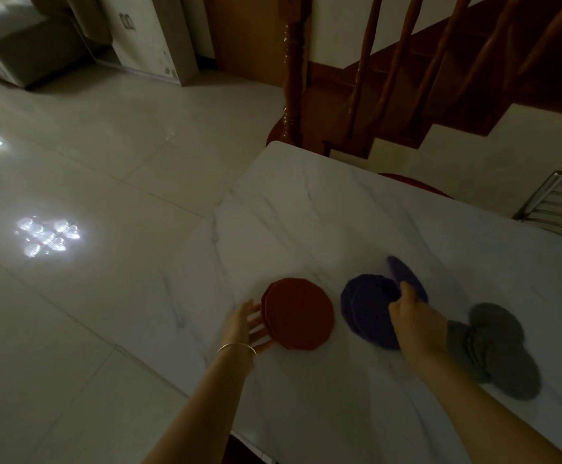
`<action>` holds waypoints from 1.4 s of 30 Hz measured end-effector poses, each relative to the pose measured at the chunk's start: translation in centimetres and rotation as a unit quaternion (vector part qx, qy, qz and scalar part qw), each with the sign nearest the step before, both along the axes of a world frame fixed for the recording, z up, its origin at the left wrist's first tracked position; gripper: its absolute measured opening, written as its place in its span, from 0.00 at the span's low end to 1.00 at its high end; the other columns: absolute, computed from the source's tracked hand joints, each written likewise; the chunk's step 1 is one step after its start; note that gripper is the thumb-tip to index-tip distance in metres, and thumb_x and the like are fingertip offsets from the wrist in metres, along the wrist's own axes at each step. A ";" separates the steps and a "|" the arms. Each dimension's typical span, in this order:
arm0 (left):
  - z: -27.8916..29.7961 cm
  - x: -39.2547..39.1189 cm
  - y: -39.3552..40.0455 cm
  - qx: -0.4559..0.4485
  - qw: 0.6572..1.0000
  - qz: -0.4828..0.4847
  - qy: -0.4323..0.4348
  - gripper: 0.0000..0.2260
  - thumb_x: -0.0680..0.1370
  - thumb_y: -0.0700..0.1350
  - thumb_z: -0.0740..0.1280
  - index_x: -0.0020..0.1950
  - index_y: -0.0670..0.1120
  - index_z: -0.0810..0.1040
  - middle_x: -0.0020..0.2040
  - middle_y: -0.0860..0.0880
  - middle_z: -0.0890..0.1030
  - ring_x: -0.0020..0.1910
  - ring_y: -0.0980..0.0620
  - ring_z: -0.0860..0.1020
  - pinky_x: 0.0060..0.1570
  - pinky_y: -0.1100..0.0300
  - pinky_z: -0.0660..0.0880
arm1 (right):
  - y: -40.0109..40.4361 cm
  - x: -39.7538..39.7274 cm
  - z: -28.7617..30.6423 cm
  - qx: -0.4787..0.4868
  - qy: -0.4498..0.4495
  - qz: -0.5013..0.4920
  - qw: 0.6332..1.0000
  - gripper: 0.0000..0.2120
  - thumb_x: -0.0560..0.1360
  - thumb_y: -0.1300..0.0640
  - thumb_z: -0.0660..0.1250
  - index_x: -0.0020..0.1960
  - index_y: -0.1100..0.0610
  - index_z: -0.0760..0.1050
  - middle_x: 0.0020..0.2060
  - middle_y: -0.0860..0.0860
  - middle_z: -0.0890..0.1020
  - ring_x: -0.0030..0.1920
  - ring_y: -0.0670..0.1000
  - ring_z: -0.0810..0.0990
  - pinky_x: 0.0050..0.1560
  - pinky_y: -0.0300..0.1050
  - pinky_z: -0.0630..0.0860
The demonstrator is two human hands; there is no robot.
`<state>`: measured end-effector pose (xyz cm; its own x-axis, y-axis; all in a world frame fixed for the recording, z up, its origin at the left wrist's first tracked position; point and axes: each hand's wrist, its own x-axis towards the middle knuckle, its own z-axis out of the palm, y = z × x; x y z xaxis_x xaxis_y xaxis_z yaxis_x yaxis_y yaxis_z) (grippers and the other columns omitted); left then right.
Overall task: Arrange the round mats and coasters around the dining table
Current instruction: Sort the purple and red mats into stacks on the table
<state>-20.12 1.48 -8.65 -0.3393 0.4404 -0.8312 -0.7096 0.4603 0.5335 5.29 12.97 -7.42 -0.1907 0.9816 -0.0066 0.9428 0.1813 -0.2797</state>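
Observation:
A stack of red round mats (301,314) lies on the white marble dining table (323,212). My left hand (247,324) is at its left edge, fingers slid under the stack. To the right lies a pile of purple round mats (366,308). My right hand (418,321) pinches one purple mat (403,274) and tilts it up off the pile. Further right, grey round mats (497,349) lie overlapping, some small, some larger.
A chrome chair back (554,205) stands at the table's right side, and a red seat (417,184) shows behind the far edge. A wooden staircase with balusters (406,61) rises beyond. Glossy tiled floor (88,195) spreads to the left.

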 end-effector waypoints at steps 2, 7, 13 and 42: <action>0.0 -0.1 -0.1 0.006 1.000 0.006 -0.010 0.14 0.78 0.55 0.59 0.46 0.47 0.79 0.44 0.46 0.80 0.42 0.46 0.78 0.41 0.53 0.74 | 0.4 -0.6 1.1 0.049 0.083 -0.076 0.992 0.16 0.76 0.65 0.61 0.63 0.65 0.70 0.37 0.65 0.82 0.30 0.61 0.78 0.30 0.47 0.69; 0.2 -0.2 -0.4 0.014 0.999 0.023 -0.032 0.21 0.78 0.61 0.56 0.48 0.46 0.79 0.46 0.46 0.80 0.44 0.45 0.78 0.42 0.52 0.73 | -2.6 -6.0 2.6 0.058 0.159 0.009 0.986 0.14 0.78 0.58 0.62 0.62 0.53 0.73 0.46 0.56 0.83 0.41 0.57 0.82 0.34 0.36 0.74; 0.2 -0.3 -0.6 0.012 0.999 0.020 -0.040 0.23 0.78 0.62 0.54 0.50 0.45 0.78 0.49 0.44 0.80 0.46 0.44 0.78 0.44 0.52 0.74 | -9.0 -8.8 -1.1 0.032 0.039 0.271 0.961 0.28 0.56 0.67 0.81 0.56 0.64 0.80 0.52 0.60 0.83 0.48 0.55 0.84 0.40 0.45 0.83; -1.9 0.9 1.2 -0.022 0.986 -0.056 0.153 0.17 0.69 0.30 0.70 0.54 0.43 0.72 0.51 0.37 0.78 0.39 0.42 0.78 0.39 0.48 0.79 | -2.7 0.5 -1.8 -0.038 -0.081 0.140 0.986 0.23 0.60 0.66 0.79 0.52 0.71 0.77 0.31 0.65 0.82 0.25 0.57 0.81 0.17 0.43 0.74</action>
<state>-19.19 2.71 -10.59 -0.5288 0.4550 -0.7165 -0.4612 0.5546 0.6926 5.75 10.28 -9.18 -0.4449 0.8860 -0.1306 0.8921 0.4256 -0.1517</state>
